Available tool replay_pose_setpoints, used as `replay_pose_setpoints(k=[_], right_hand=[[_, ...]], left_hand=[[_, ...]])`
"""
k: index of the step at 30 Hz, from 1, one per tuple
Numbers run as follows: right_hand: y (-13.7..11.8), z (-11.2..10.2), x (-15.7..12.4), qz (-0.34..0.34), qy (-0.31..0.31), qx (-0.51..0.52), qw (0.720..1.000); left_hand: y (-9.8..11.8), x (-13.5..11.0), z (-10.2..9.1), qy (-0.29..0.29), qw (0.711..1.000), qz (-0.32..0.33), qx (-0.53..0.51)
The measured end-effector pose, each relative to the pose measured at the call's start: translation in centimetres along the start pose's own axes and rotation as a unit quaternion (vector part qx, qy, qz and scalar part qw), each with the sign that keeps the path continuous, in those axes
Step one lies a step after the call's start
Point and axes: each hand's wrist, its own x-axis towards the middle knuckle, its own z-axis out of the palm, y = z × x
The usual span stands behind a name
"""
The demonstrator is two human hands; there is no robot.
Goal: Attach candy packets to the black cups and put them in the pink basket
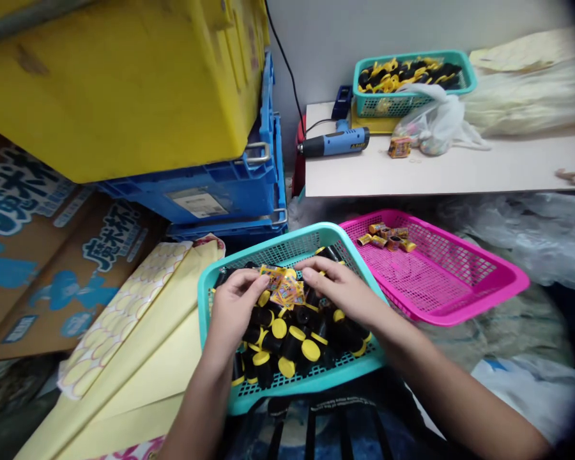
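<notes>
A turquoise mesh basket (pixel 349 377) is in front of me, filled with small black containers with yellow caps (pixel 292 345). Several small printed orange-yellow labels (pixel 287 291) lie on top of them. My left hand (pixel 237 303) pinches one printed label (pixel 271 276) between thumb and forefinger. Close by on the right, my right hand (pixel 338 284) has its thumb and forefinger brought near each other at the edge of the labels. What lies between those fingertips is too small to make out.
A pink basket (pixel 460 306) holds several wrapped small containers (pixel 388 237). On the white table (pixel 345 182) are a blue heat gun (pixel 335 143), another turquoise basket (pixel 371 103) and a plastic bag (pixel 436 118). Yellow (pixel 148 96) and blue crates (pixel 239 195) are stacked left, beside cardboard boxes (pixel 76 255).
</notes>
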Motion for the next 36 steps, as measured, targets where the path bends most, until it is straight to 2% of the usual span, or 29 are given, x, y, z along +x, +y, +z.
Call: replay_pose_setpoints(k=[2,4,7,12,20,23,27,29,32,34,36], right_hand=[[0.1,1.5,0.2,0.002,0.004,0.029,1.0],[0.3,2.6,0.4,-0.012,0.021,0.052,0.998],[0.5,3.3,0.8,-0.052,0.053,0.024,0.997],[0.3,2.7,0.8,-0.107,0.067,-0.068,0.99],[0.3,2.3,0.8,-0.156,0.07,-0.092,0.981],[0.5,2.2,0.8,-0.148,0.05,-0.113,0.981],[0.9,2.1,0.9,-0.123,0.067,-0.121,0.983],[1.1,1.9,0.9,-0.109,0.073,-0.098,0.986],[1.4,1.0,0.8,-0.067,0.05,0.03,0.996],[1.4,0.1,0.7,-0.027,0.029,0.121,0.992],[1.3,-0.8,0.6,-0.008,0.016,0.158,0.987]], left_hand=[[-0.4,-0.7,0.9,0.021,0.992,-0.037,-0.116],[-0.7,-1.3,1.7,0.015,0.971,-0.076,-0.226],[-0.7,-1.8,2.1,-0.022,0.949,-0.106,-0.297],[-0.2,-1.5,1.2,-0.071,0.967,-0.092,-0.228],[-0.6,-1.1,1.2,-0.061,0.98,-0.055,-0.182],[-0.8,-1.0,1.4,-0.052,0.986,-0.047,-0.152],[-1.0,-1.0,1.7,-0.027,0.993,-0.029,-0.111],[-1.1,-1.0,1.7,-0.024,0.995,-0.037,-0.09],[-1.4,-0.9,1.5,0.011,0.996,-0.038,-0.077],[-1.5,-0.8,1.3,0.033,0.996,-0.034,-0.074],[-1.4,-0.7,1.1,0.032,0.997,-0.032,-0.068]])
